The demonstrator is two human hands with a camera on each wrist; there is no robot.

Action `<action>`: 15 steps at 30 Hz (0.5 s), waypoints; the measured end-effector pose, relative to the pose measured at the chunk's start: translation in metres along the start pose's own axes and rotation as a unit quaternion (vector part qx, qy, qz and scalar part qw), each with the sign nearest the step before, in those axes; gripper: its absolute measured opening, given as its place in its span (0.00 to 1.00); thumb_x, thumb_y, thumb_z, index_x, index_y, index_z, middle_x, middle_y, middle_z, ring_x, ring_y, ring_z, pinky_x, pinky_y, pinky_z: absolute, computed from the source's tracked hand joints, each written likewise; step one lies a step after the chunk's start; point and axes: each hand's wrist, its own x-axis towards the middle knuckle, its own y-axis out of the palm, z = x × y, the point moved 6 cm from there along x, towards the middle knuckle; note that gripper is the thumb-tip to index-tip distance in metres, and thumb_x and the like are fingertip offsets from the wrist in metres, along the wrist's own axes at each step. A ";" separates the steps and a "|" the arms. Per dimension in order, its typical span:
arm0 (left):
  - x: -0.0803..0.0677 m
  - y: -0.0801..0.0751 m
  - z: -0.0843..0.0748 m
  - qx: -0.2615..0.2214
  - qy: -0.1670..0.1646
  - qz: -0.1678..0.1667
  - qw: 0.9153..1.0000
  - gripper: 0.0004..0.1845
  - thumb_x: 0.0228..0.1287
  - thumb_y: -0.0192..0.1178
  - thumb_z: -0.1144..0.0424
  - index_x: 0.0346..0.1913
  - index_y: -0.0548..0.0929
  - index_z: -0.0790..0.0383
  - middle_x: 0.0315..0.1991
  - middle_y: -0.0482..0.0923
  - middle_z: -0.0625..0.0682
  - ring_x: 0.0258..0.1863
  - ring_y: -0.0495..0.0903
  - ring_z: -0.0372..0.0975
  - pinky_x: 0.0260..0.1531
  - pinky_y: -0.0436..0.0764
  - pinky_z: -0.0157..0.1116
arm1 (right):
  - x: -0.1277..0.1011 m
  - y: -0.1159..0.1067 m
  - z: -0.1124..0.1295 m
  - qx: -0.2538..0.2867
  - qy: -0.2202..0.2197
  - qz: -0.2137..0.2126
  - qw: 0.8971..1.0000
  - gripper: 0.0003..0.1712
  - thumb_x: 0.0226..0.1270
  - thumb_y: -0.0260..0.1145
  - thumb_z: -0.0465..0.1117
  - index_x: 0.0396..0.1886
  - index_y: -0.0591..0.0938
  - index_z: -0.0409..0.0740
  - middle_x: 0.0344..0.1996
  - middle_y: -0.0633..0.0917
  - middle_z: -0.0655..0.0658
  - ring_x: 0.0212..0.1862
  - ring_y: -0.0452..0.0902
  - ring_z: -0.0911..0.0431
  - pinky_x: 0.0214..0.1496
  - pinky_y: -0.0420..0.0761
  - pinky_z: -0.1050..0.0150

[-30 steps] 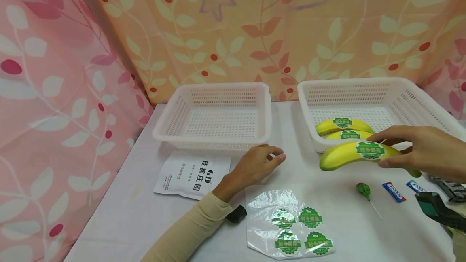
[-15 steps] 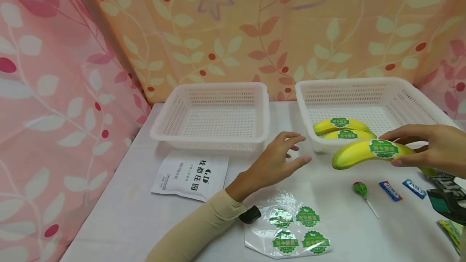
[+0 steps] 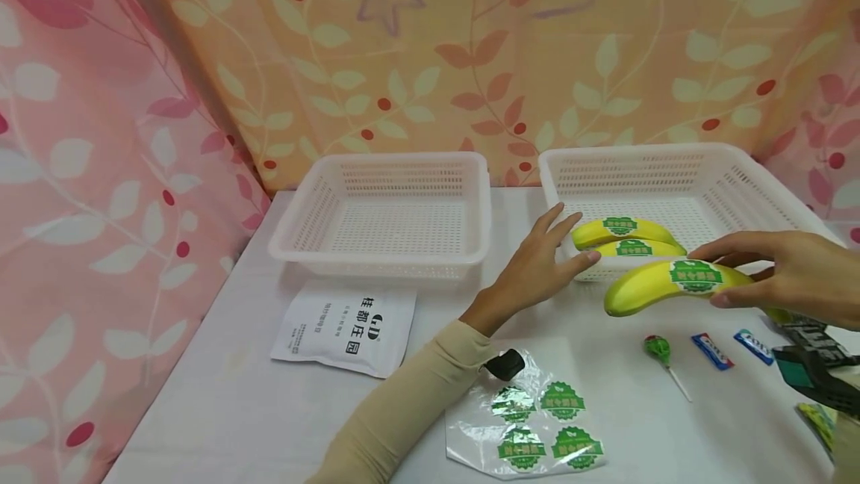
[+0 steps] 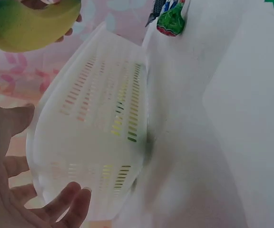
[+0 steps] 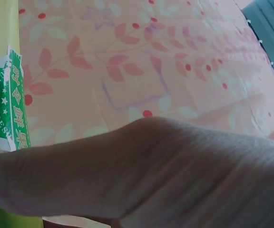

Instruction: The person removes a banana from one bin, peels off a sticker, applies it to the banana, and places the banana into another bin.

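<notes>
My right hand (image 3: 793,275) grips a yellow banana (image 3: 645,290) with a green and white sticker on its upper side, just in front of the right white basket (image 3: 672,163). Two more stickered bananas (image 3: 621,228) lie inside that basket, along its near left side. At the basket's near left corner is my left hand (image 3: 531,264), fingers spread and fairly straight. In the left wrist view its thumb (image 4: 20,118) is right at the rim and the other fingers (image 4: 68,202) overlap the basket's wall. The right wrist view shows the thumb (image 5: 56,175) across the held banana beside its sticker.
A second white basket (image 3: 390,264) stands to the left, behind a white pouch (image 3: 346,331). Clear film with several green stickers (image 3: 520,402) lies in front. A lollipop (image 3: 658,349), two small wrapped candies (image 3: 712,351) and a black package (image 3: 816,338) lie at right.
My left hand has moved right from beside the left basket to the right basket's corner, its fingers spreading. My right hand still holds the banana and has shifted slightly.
</notes>
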 end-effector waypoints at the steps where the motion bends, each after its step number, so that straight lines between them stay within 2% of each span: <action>1: 0.001 0.001 0.001 -0.003 -0.002 0.000 1.000 0.40 0.76 0.58 0.37 0.84 0.62 0.46 0.87 0.45 0.43 0.80 0.64 0.43 0.75 0.70 0.49 | -0.001 -0.001 0.001 -0.001 -0.001 0.001 1.000 0.41 0.51 0.87 0.45 0.62 0.82 0.29 0.50 0.84 0.23 0.45 0.80 0.26 0.40 0.89 0.42; 5: 0.003 0.003 0.003 -0.013 -0.009 0.000 1.000 0.40 0.75 0.58 0.35 0.83 0.65 0.48 0.87 0.44 0.40 0.78 0.67 0.40 0.74 0.71 0.49 | -0.002 -0.006 0.001 -0.012 -0.004 -0.018 1.000 0.42 0.55 0.85 0.47 0.64 0.80 0.30 0.55 0.82 0.20 0.45 0.80 0.26 0.37 0.89 0.42; 9: 0.003 0.004 0.004 -0.017 -0.012 0.000 1.000 0.42 0.74 0.58 0.34 0.83 0.65 0.50 0.87 0.43 0.38 0.78 0.67 0.39 0.73 0.72 0.48 | -0.001 -0.016 0.001 0.002 -0.014 -0.065 0.998 0.40 0.63 0.81 0.48 0.68 0.77 0.30 0.57 0.79 0.18 0.47 0.79 0.22 0.35 0.89 0.41; 10: 0.003 0.003 0.004 -0.016 -0.014 0.000 1.000 0.42 0.74 0.59 0.33 0.83 0.65 0.50 0.87 0.44 0.37 0.76 0.70 0.38 0.72 0.74 0.47 | 0.000 -0.019 0.001 0.008 -0.016 -0.075 0.997 0.40 0.65 0.80 0.49 0.68 0.77 0.30 0.58 0.78 0.18 0.47 0.78 0.20 0.35 0.89 0.41; 13: 0.001 0.000 0.005 -0.006 -0.021 -0.004 1.000 0.43 0.72 0.60 0.32 0.82 0.66 0.48 0.86 0.46 0.37 0.68 0.78 0.36 0.66 0.79 0.44 | 0.011 -0.031 0.005 0.000 -0.013 -0.087 0.996 0.42 0.68 0.77 0.54 0.71 0.75 0.32 0.60 0.77 0.17 0.53 0.73 0.16 0.40 0.87 0.34; 15: 0.000 -0.002 0.007 0.002 -0.029 -0.006 1.000 0.42 0.71 0.61 0.32 0.82 0.67 0.47 0.86 0.48 0.37 0.65 0.80 0.36 0.61 0.81 0.43 | 0.023 -0.040 0.007 -0.011 -0.006 -0.074 0.997 0.45 0.69 0.75 0.57 0.73 0.74 0.33 0.62 0.75 0.17 0.56 0.70 0.17 0.48 0.82 0.26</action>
